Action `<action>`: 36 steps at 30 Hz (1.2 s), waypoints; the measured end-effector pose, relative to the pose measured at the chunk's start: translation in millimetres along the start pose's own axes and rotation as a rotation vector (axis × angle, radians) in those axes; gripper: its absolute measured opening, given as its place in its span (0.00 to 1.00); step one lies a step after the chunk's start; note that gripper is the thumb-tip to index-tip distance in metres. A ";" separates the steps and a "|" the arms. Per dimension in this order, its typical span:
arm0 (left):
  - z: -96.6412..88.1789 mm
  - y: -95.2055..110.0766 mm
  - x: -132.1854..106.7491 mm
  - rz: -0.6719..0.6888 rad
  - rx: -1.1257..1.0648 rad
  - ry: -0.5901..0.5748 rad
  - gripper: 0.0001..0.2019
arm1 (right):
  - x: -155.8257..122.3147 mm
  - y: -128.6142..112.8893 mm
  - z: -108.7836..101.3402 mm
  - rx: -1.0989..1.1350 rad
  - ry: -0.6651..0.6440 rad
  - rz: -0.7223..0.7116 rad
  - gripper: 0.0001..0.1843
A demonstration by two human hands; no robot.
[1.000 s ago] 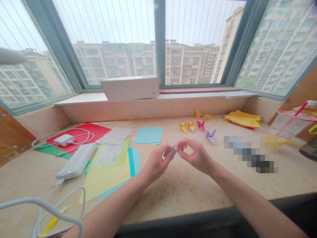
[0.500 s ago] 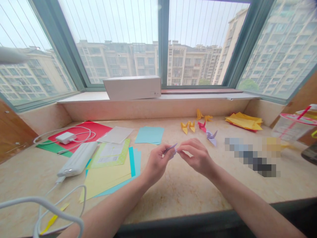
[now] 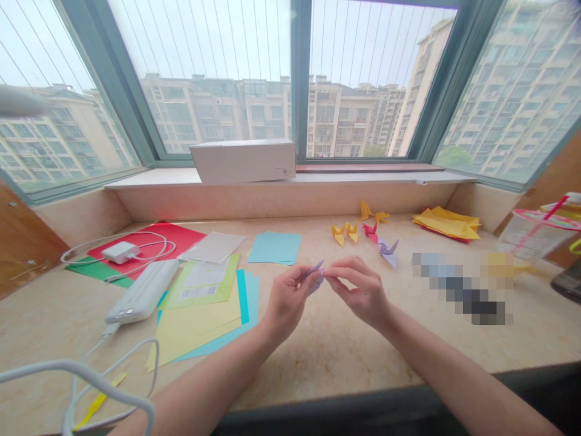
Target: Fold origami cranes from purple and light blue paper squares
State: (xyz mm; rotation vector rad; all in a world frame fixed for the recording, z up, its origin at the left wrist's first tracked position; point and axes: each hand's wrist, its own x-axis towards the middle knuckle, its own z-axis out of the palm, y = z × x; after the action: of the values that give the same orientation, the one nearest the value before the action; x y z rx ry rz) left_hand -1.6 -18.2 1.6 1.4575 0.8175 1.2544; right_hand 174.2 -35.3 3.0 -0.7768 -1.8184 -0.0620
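A small folded piece of purple paper [image 3: 316, 280] is pinched between my two hands above the counter. My left hand [image 3: 290, 295] grips its left side, with thumb and fingers closed on it. My right hand [image 3: 358, 283] pinches the paper's right edge between thumb and fingertips. Much of the paper is hidden by the fingers. Just beyond my right hand lies a finished purple paper crane [image 3: 388, 252]. Behind it stand a red paper crane [image 3: 371, 231] and several yellow paper cranes [image 3: 344, 233].
Light blue sheets [image 3: 275, 247], yellow sheets [image 3: 195, 330] and a red sheet [image 3: 181, 233] lie left. A power bank [image 3: 143, 290] and white cable [image 3: 82, 370] are there too. Yellow paper [image 3: 447, 222] is piled at right, beside a plastic cup [image 3: 531, 233]. A white box [image 3: 242, 161] sits on the sill.
My hands have hardly moved. The right fingertips have shifted slightly at the purple paper's edge, and a bit more of the paper shows between the hands.
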 end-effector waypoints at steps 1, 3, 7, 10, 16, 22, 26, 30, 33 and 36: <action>-0.2 0.0 0.0 -0.003 0.006 0.000 0.15 | -0.1 -0.2 1.0 0.032 0.003 0.022 0.12; -0.5 -0.3 0.1 -0.007 0.008 -0.001 0.15 | -0.2 -0.5 2.4 0.086 0.001 0.062 0.11; -0.5 -2.1 0.1 -0.010 -0.013 0.003 0.15 | 1.1 -2.8 4.0 0.145 -0.003 0.107 0.10; -0.1 -3.4 0.0 0.000 -0.030 0.001 0.15 | 2.9 -5.8 4.8 0.165 0.005 0.131 0.08; 1.4 1.6 -1.0 -0.007 -0.041 -0.008 0.16 | 5.7 -9.6 5.0 0.184 0.018 0.206 0.02; 2.3 5.8 -2.2 -0.048 -0.076 -0.023 0.17 | 5.2 -6.8 5.2 0.197 -0.038 0.289 0.03; 1.1 5.9 -1.3 -0.048 -0.064 -0.014 0.19 | 3.7 -3.2 5.3 0.173 -0.048 0.281 0.03; 0.4 6.0 0.1 -0.062 -0.049 -0.038 0.19 | 4.0 0.6 1.9 0.101 -0.031 0.177 0.04; 0.9 5.8 0.4 -0.073 -0.042 -0.056 0.19 | 4.4 3.6 -2.5 0.009 -0.061 0.020 0.06; 2.1 6.4 0.3 -0.071 -0.050 -0.058 0.20 | 4.3 5.0 -4.9 -0.061 -0.079 -0.068 0.09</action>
State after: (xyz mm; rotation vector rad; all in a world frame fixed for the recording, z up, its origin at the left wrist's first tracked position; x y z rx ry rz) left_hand -0.2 -20.2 7.9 1.4064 0.7876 1.1662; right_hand 180.0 -31.3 7.1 -0.7689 -1.9252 -0.1335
